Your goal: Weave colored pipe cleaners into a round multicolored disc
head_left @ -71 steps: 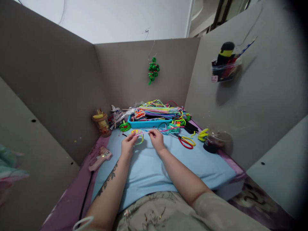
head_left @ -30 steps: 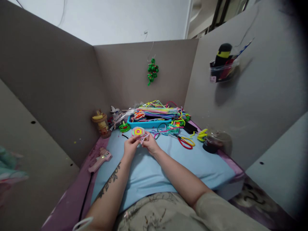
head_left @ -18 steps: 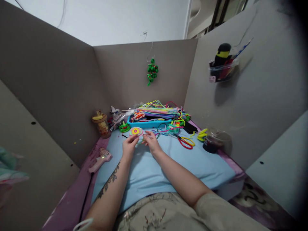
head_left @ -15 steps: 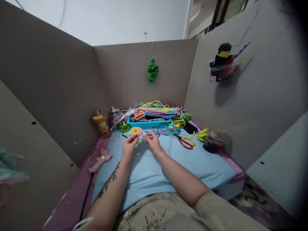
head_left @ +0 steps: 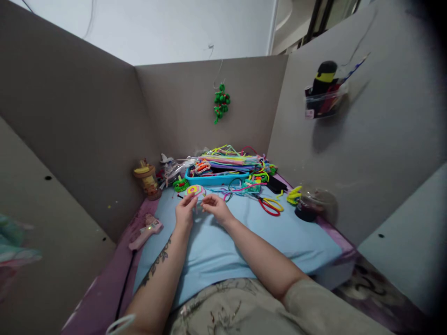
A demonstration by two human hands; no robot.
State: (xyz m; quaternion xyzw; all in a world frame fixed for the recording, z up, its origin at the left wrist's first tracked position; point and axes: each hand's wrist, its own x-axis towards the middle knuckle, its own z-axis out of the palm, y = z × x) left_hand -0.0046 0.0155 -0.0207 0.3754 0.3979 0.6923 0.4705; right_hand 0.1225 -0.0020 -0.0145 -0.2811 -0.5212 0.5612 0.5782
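Note:
My left hand (head_left: pixel 184 211) pinches a small round disc of coiled pipe cleaners (head_left: pixel 194 190), pink, yellow and green, just above the light blue pad (head_left: pixel 244 232). My right hand (head_left: pixel 215 209) sits close beside it with fingers curled on a thin pale pipe cleaner strand (head_left: pixel 200 204) that runs from the disc. Both hands hover near the pad's far edge.
A blue tray (head_left: pixel 216 177) piled with coloured pipe cleaners stands behind the hands. Red and yellow loops (head_left: pixel 270 204) lie to the right, beside a dark cup (head_left: pixel 309 207). A pink glue gun (head_left: pixel 145 231) and a small jar (head_left: pixel 147 179) are on the left. Cardboard walls (head_left: pixel 87 130) enclose the space.
The disc was lifted from the pad and turned in my left hand. My right hand moved in close to it and now works a strand at its edge.

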